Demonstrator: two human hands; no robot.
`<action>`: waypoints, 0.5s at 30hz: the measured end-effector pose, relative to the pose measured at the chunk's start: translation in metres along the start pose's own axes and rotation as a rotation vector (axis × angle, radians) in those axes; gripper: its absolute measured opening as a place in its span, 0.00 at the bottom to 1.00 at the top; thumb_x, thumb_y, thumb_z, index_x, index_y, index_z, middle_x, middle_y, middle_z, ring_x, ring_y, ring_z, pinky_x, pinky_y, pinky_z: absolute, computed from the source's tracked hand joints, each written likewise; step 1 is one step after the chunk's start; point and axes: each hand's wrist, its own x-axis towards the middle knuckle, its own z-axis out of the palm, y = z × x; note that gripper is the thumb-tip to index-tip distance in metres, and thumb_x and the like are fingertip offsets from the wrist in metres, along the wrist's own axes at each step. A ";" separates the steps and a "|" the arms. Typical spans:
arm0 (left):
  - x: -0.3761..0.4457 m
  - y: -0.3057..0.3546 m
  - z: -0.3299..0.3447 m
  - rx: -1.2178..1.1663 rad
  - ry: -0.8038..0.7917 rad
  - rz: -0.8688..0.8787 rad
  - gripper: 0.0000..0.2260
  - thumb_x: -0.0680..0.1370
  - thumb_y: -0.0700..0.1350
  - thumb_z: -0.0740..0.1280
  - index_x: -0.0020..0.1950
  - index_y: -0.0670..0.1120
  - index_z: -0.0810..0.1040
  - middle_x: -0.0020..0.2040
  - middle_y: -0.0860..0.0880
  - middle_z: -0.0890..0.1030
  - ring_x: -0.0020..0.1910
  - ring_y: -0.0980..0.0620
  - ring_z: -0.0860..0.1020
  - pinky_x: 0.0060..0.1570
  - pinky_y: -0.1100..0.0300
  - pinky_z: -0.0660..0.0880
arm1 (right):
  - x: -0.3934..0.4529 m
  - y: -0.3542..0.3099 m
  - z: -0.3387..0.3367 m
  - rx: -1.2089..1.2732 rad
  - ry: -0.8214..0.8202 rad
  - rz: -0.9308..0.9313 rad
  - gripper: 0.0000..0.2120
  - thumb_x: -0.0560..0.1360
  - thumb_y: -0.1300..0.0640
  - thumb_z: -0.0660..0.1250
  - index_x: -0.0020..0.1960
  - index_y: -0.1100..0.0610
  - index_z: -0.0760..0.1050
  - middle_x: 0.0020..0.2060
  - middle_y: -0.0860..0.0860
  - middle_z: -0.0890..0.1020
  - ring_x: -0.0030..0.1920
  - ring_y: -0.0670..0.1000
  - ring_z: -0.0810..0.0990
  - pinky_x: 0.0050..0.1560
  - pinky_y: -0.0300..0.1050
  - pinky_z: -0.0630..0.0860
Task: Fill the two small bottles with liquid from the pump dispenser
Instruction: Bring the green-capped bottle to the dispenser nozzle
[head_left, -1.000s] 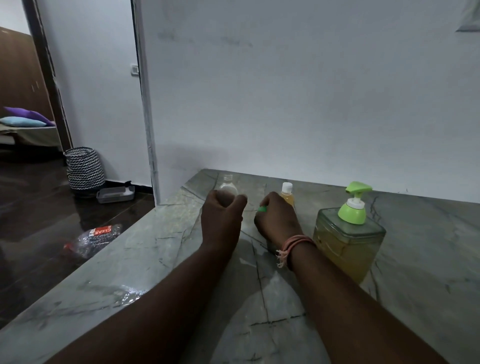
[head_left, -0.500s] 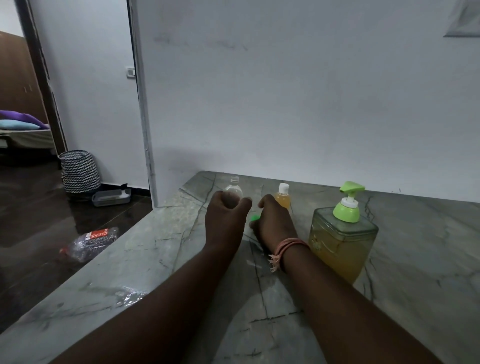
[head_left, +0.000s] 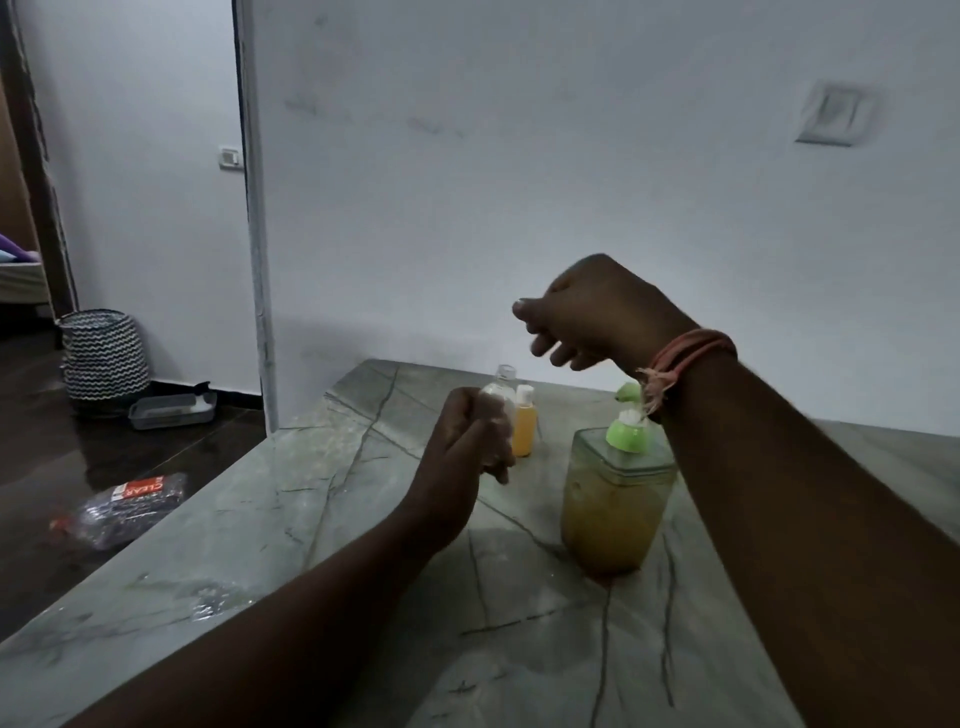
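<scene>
Left hand (head_left: 470, 441) grasps the uncapped clear bottle (head_left: 498, 395); right hand (head_left: 592, 317), loosely curled and apparently empty, hovers at 12 o'clock above the pump dispenser (head_left: 615, 499): misaligned spout risks spillage.

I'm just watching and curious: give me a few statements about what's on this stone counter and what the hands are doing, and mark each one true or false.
1. The left hand grips the clear uncapped bottle. True.
2. The capped small bottle holds orange liquid. True.
3. The right hand is pressing down on the green pump head. False: it is raised in the air above the counter, touching nothing visible.
4. The pump dispenser looks empty. False: yellowish liquid fills most of it.
5. A thread band is worn on the right wrist. True.
6. The patterned basket stands on the counter. False: it is on the floor by the doorway.
</scene>
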 end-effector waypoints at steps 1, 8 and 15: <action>-0.003 0.002 0.005 -0.010 -0.055 0.004 0.11 0.77 0.44 0.64 0.57 0.41 0.72 0.44 0.44 0.77 0.39 0.47 0.78 0.34 0.56 0.76 | 0.000 0.008 -0.006 -0.011 -0.009 0.033 0.15 0.75 0.52 0.68 0.44 0.65 0.81 0.36 0.57 0.85 0.34 0.56 0.82 0.44 0.53 0.82; -0.018 0.016 0.019 -0.066 -0.260 -0.007 0.09 0.79 0.41 0.67 0.58 0.41 0.76 0.45 0.40 0.81 0.39 0.40 0.81 0.37 0.49 0.80 | 0.007 0.061 -0.017 -0.038 -0.037 0.263 0.16 0.75 0.50 0.65 0.41 0.62 0.82 0.31 0.54 0.85 0.25 0.49 0.80 0.30 0.39 0.77; -0.024 0.016 0.023 -0.032 -0.328 -0.004 0.09 0.80 0.42 0.68 0.59 0.42 0.78 0.46 0.37 0.82 0.36 0.41 0.81 0.33 0.53 0.80 | 0.007 0.077 -0.017 0.180 -0.166 0.467 0.22 0.75 0.42 0.63 0.43 0.61 0.81 0.31 0.53 0.85 0.20 0.50 0.78 0.23 0.40 0.76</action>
